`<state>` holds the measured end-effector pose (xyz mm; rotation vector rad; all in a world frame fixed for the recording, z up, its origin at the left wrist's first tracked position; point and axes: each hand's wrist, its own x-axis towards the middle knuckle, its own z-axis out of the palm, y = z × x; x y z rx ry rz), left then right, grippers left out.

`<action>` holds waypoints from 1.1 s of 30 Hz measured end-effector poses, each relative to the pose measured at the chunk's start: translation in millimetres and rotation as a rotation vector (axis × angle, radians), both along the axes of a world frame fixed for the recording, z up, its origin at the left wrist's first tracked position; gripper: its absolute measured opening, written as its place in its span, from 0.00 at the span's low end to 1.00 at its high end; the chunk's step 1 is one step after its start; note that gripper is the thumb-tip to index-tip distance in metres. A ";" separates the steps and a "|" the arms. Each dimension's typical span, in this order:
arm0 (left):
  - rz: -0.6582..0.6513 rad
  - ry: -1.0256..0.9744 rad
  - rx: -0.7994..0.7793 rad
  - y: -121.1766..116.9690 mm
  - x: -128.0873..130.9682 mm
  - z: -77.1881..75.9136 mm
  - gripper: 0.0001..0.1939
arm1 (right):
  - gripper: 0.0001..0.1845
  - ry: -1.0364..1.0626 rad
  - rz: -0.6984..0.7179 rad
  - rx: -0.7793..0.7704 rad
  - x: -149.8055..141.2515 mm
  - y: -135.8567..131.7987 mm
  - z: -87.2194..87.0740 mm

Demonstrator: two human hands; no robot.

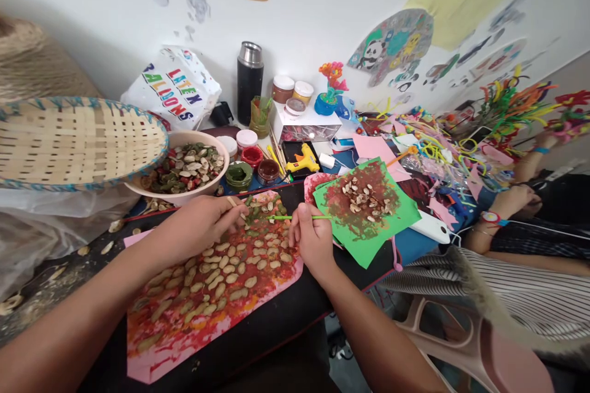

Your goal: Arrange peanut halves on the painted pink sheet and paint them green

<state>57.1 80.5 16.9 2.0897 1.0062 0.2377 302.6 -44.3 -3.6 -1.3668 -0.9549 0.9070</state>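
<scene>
My right hand is closed round a thin green-handled paintbrush, whose tip points left over the far part of a pink sheet. My left hand hovers above the same sheet with its fingers pinched together. Something small and pale shows at those fingertips, too unclear to name. Rows of peanut shells lie on the sheet, which is daubed with red and orange paint. Near the brush tip, some shells look green. Beside my right hand, a green sheet bears brown paint and loose shell pieces.
A bowl of painted shells stands behind my left hand, under a woven basket. Open paint jars, a yellow glue gun and a black flask line the back. Another person's hand is at the right.
</scene>
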 end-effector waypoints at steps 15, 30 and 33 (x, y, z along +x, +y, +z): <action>0.044 -0.008 -0.046 -0.9 2.1 7.9 0.46 | 0.45 0.026 0.038 0.014 -4.9 -16.7 -5.8; 0.037 0.009 0.013 1.4 2.9 2.1 0.47 | 0.43 0.046 0.042 0.043 -12.0 -15.9 -11.5; 0.024 0.015 0.043 1.5 3.4 1.4 0.45 | 0.44 0.028 0.050 0.039 -13.3 -16.6 -11.8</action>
